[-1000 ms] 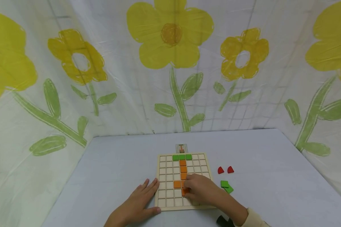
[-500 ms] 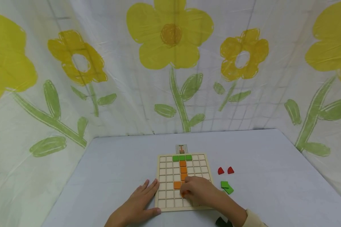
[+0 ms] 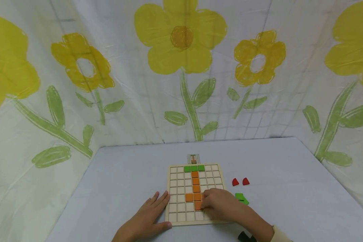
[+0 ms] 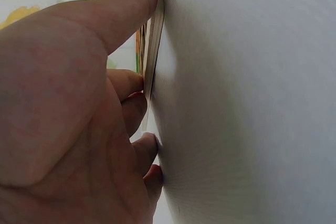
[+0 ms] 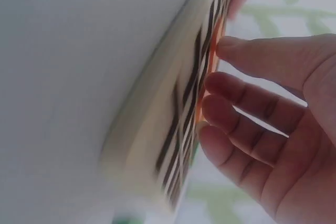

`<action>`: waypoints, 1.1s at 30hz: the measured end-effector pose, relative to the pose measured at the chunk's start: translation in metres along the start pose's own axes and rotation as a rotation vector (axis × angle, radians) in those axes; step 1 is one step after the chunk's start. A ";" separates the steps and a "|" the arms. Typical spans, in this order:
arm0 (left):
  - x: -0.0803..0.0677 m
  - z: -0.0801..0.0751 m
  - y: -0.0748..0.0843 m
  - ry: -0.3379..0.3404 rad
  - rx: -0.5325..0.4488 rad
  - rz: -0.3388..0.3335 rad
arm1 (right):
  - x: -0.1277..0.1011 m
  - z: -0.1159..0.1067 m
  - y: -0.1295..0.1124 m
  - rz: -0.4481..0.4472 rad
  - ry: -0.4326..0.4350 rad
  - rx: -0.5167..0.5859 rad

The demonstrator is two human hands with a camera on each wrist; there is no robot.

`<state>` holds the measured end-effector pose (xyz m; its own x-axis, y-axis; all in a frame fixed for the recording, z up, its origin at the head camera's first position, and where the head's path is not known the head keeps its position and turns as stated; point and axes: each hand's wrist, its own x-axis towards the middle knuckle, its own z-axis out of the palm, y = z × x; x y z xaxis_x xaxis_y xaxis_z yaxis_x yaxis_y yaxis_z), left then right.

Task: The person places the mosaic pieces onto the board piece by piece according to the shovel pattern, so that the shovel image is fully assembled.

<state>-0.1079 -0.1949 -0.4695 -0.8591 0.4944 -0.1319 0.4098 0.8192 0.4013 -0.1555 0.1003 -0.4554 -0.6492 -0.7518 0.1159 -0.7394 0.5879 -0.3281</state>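
A wooden grid board (image 3: 177, 223) lies on the table with square tiles set in its cells. Green tiles (image 3: 194, 168) fill part of the far row. Below them runs a column of orange tiles (image 3: 195, 181), with one more orange tile (image 3: 189, 197) at its left side. My left hand (image 3: 148, 215) lies with fingers spread at the board's left edge, its thumb (image 4: 131, 3) against the rim. My right hand (image 3: 222, 205) is over the board's right part, fingertips beside the lowest orange tile (image 3: 198, 205). In the right wrist view its fingers (image 5: 223, 111) are loosely bent, nothing between them.
Two red wedge pieces (image 3: 235, 182) and loose green tiles (image 3: 240, 197) lie right of the board. A small pattern card (image 3: 193, 158) sits behind it. A dark object (image 3: 245, 236) is under my right forearm. A flowered curtain (image 3: 133, 101) hangs behind the table.
My right hand first works over the lower orange tiles, then shifts right off them, leaving the two lowest column tiles in view. The left hand stays at the board's edge.
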 end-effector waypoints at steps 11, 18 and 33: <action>0.001 0.000 0.001 -0.018 -0.002 -0.023 | -0.065 -0.033 0.041 0.287 0.096 -0.128; -0.001 -0.001 0.002 0.008 -0.008 0.005 | -0.083 -0.035 0.050 0.460 0.059 -0.122; -0.001 0.000 0.002 0.010 -0.011 -0.002 | -0.079 -0.029 0.056 0.332 0.111 -0.101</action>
<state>-0.1060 -0.1938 -0.4683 -0.8633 0.4894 -0.1235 0.4045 0.8172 0.4105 -0.1508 0.2011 -0.4556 -0.8681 -0.4814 0.1210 -0.4955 0.8251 -0.2715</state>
